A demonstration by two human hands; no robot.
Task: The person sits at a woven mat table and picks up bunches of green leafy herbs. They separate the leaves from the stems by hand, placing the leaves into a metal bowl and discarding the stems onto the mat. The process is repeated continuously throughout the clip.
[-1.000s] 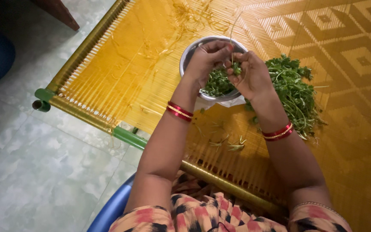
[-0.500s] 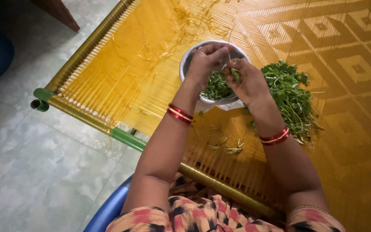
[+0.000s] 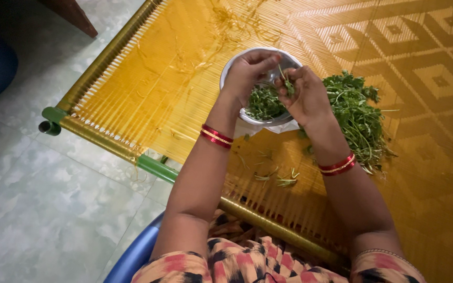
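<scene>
Right over the steel bowl point(image 3: 235, 62), a thin herb sprig point(image 3: 286, 83) is pinched between both hands, its stem pointing up and away from the body. The left hand point(image 3: 248, 73) is curled shut on the stem tip, the right hand point(image 3: 306, 94) closed round the leafy end. A heap of unpicked greens point(image 3: 360, 115) lies just beside the right hand, so that one's nearer. Open woven cot surface point(image 3: 148, 89) is seen to the left, its edge rail point(image 3: 155, 167) close to the body.
</scene>
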